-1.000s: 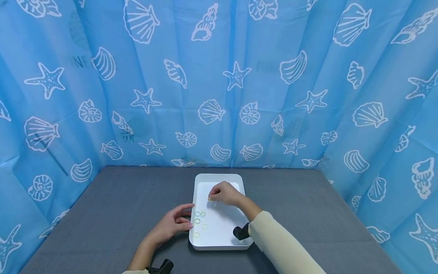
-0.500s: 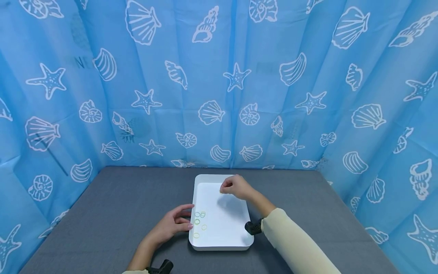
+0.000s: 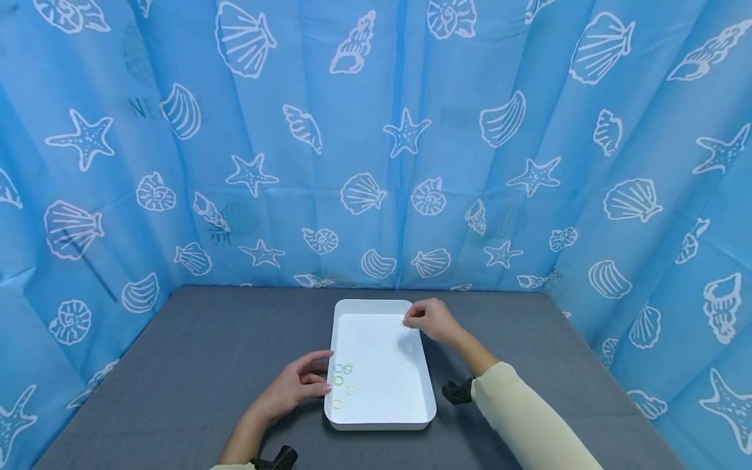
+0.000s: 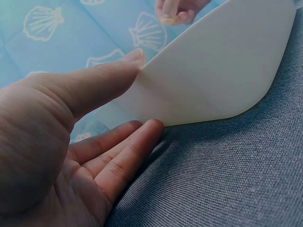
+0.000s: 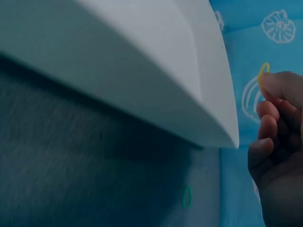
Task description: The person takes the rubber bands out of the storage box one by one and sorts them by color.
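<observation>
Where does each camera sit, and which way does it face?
Head: worn on the head, facing forward and down at the white tray; left hand, right hand and sleeves show.
Left wrist: worn there, facing the tray's outer side; left hand close, right hand at top edge.
Right wrist: worn there, looking past the tray to the blue curtain; right hand pinches a yellow ring.
Shared: both wrist views show the tray and right hand.

Dark letters (image 3: 140, 108) on the blue shell-patterned curtain (image 3: 388, 94), upper left; apparently "NE", though very faint
</observation>
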Demonstrator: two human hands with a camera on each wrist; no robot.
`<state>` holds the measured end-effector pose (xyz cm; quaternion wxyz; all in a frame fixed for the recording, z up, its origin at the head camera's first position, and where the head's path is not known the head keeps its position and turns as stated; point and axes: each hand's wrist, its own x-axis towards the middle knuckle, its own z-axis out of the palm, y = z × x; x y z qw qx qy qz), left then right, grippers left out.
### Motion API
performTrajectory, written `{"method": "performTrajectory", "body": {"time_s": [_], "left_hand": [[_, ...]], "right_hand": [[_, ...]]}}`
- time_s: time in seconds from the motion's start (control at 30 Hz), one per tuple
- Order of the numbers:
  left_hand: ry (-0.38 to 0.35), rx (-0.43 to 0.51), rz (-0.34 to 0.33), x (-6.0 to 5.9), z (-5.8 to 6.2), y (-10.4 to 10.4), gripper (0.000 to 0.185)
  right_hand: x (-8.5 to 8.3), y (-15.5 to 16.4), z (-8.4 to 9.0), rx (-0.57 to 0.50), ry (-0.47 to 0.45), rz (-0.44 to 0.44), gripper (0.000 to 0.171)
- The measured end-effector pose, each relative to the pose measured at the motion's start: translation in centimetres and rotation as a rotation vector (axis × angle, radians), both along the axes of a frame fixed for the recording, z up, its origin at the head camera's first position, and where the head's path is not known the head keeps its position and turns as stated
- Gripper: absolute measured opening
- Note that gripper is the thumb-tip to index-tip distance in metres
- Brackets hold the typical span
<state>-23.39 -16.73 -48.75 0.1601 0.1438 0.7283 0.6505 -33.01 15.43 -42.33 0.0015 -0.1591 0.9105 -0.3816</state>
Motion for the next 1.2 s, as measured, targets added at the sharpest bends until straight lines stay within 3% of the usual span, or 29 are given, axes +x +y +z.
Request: {"method": "performTrajectory", "body": {"time_s": [0.3,0.47,0.73,1.2], "left_hand": [[0.007,-0.009,-0.001,-0.1,-0.1,0.0,0.068],[0.003,-0.015,0.003,-0.1,0.0,0.0,0.068],[0.012,-0.026,0.008,-0.1,-0.4,-0.2,0.069],[-0.002,-0.023,0.015,-0.1,0.0,0.0,0.069]], "right_hand": [[0.5,3.1,-1.4,-0.034,0.021,-0.084,0.009],[0.7,4.3,-2.2,-0.031,0.051,-0.079,0.009],[1.0,5.2,-3.2,-0.027,0.020,-0.157,0.012],[0.8,5.7,-4.4,0.075,-0.001,-0.241,0.018]]}}
